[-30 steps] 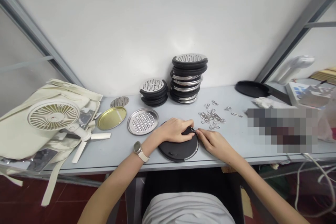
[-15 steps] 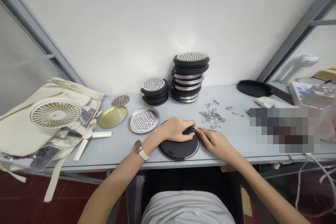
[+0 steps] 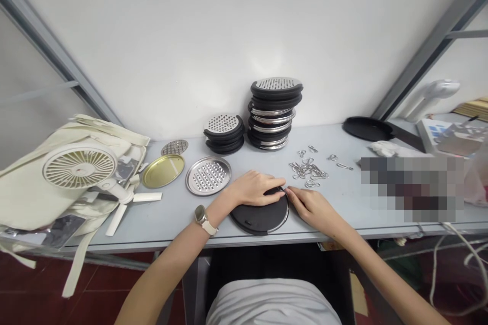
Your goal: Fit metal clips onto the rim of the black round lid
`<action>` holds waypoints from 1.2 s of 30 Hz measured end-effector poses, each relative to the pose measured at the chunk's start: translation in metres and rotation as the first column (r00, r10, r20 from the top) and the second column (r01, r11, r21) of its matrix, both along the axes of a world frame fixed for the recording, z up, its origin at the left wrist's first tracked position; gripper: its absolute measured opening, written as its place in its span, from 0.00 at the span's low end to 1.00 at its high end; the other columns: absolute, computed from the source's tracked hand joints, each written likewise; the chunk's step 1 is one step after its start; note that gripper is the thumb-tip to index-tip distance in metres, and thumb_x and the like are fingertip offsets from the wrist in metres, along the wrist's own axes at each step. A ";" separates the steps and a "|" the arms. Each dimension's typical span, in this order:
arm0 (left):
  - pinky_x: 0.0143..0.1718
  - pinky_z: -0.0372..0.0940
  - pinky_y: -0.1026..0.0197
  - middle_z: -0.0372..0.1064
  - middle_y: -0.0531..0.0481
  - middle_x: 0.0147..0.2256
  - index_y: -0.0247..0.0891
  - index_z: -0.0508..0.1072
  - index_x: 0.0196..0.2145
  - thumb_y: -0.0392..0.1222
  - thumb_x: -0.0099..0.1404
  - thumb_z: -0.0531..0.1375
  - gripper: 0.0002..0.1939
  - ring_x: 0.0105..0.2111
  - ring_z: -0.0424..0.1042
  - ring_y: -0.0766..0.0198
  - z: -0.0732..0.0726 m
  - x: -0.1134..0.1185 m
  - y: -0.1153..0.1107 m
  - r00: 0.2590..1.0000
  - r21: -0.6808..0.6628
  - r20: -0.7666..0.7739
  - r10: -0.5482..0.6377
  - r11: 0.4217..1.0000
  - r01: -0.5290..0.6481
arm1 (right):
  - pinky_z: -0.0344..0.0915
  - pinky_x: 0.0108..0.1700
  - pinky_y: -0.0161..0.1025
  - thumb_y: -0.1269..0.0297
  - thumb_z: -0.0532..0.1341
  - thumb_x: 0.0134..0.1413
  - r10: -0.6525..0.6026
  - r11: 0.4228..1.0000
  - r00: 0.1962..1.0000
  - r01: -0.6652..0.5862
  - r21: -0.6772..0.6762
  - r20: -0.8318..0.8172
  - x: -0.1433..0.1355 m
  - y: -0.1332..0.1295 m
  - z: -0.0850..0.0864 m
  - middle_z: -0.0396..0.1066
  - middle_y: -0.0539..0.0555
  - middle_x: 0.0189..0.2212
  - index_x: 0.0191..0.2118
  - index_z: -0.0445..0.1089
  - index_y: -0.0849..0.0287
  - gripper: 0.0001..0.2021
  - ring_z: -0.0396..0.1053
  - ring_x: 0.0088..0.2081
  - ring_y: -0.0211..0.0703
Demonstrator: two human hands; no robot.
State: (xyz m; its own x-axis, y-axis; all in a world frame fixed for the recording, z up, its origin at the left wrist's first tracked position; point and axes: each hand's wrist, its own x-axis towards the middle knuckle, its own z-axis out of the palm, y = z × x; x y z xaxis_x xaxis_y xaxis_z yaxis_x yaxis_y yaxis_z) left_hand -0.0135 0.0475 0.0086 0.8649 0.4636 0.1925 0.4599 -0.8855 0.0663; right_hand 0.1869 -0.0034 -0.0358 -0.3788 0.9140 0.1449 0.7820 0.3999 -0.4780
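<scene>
A black round disc (image 3: 263, 217) lies near the table's front edge. My left hand (image 3: 256, 188) rests over its upper part and holds it, with thumb and fingers reaching to its right rim. There, a small metal wire clip (image 3: 281, 189) shows between my two hands. My right hand (image 3: 308, 205) pinches the end of the clip against the rim, thumb and forefinger pressed together. Its exact seating in the disc is hidden by the fingers. Several similar wire clips (image 3: 308, 168) lie loose behind my right hand.
Behind stand a short stack (image 3: 224, 134) and a taller stack (image 3: 275, 117) of black-rimmed discs. To the left are a round metal grater plate (image 3: 209, 176), a gold lid (image 3: 163, 170), a perforated plate (image 3: 175, 147) and a white fan (image 3: 81, 166). A black pan (image 3: 368, 128) lies back right.
Both hands stay at the disc's right rim, almost in place. My left fingers have shifted slightly over the clip, and less of the disc's shiny right edge shows.
</scene>
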 end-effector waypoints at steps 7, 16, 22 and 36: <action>0.25 0.51 0.61 0.73 0.52 0.34 0.41 0.66 0.42 0.50 0.68 0.51 0.12 0.32 0.73 0.62 0.000 -0.001 0.001 1.000 0.017 -0.010 0.000 1.000 0.000 | 0.57 0.31 0.37 0.58 0.40 0.67 0.003 1.000 1.000 -0.003 0.009 -0.005 0.000 -0.001 0.002 0.69 0.53 0.24 0.28 0.60 0.56 0.19 0.69 0.26 0.43; 0.29 0.56 0.61 0.74 0.51 0.35 0.38 0.65 0.42 0.49 0.69 0.50 0.12 0.33 0.73 0.61 -0.002 0.001 0.000 1.000 -0.025 0.016 0.008 1.000 -0.008 | 0.57 0.30 0.37 0.57 0.41 0.67 -0.005 1.000 0.999 0.005 -0.017 -0.037 0.000 -0.001 0.002 0.68 0.52 0.23 0.27 0.58 0.55 0.19 0.67 0.24 0.43; 0.28 0.57 0.62 0.74 0.51 0.33 0.38 0.66 0.44 0.49 0.68 0.53 0.13 0.32 0.73 0.62 -0.002 0.003 -0.001 0.999 -0.050 0.014 0.037 0.998 -0.036 | 0.55 0.28 0.36 0.57 0.41 0.67 -0.025 0.999 0.997 0.023 -0.034 -0.080 -0.001 -0.001 0.005 0.64 0.49 0.19 0.25 0.57 0.55 0.20 0.63 0.22 0.41; 0.27 0.58 0.64 0.73 0.52 0.30 0.37 0.68 0.45 0.45 0.66 0.55 0.13 0.29 0.72 0.63 0.002 0.003 -0.004 0.998 -0.129 0.034 0.059 0.990 -0.054 | 0.54 0.27 0.35 0.60 0.45 0.65 -0.018 1.000 1.000 0.019 0.023 -0.022 -0.002 -0.004 0.004 0.65 0.50 0.18 0.24 0.59 0.56 0.18 0.62 0.21 0.40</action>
